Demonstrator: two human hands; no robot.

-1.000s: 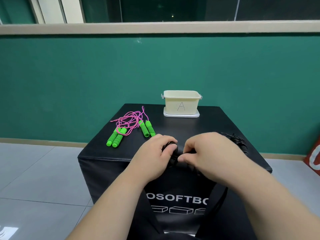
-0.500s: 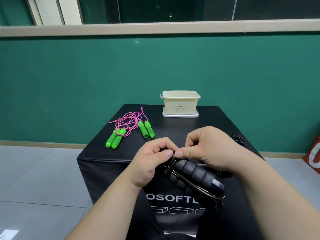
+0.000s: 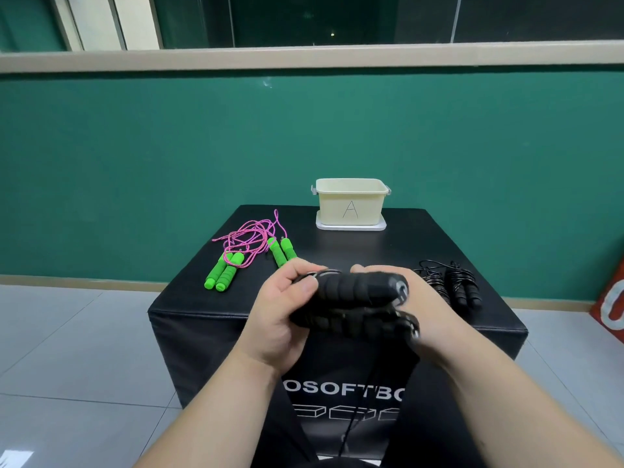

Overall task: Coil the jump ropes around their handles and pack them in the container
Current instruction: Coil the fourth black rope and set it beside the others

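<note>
Both hands hold a pair of black foam jump-rope handles (image 3: 354, 298) side by side above the near edge of the black box (image 3: 354, 244). My left hand (image 3: 280, 319) grips their left end, thumb on top. My right hand (image 3: 429, 315) grips their right end from behind. Their black cord (image 3: 358, 403) hangs down in front of the box. A second black rope (image 3: 452, 288) lies coiled on its handles at the right. Two green-handled ropes (image 3: 250, 251) with tangled pink cord lie at the left. The cream container (image 3: 351, 206) marked A stands open at the back.
The container sits on a white lid (image 3: 351, 226). The box stands on a grey tiled floor (image 3: 74, 349) before a green wall. A red and white object (image 3: 613, 305) shows at the right edge.
The black handles have been lifted and turned from pointing down-right to lying roughly level across both hands. My right hand has shifted to their right end, baring the coiled black rope.
</note>
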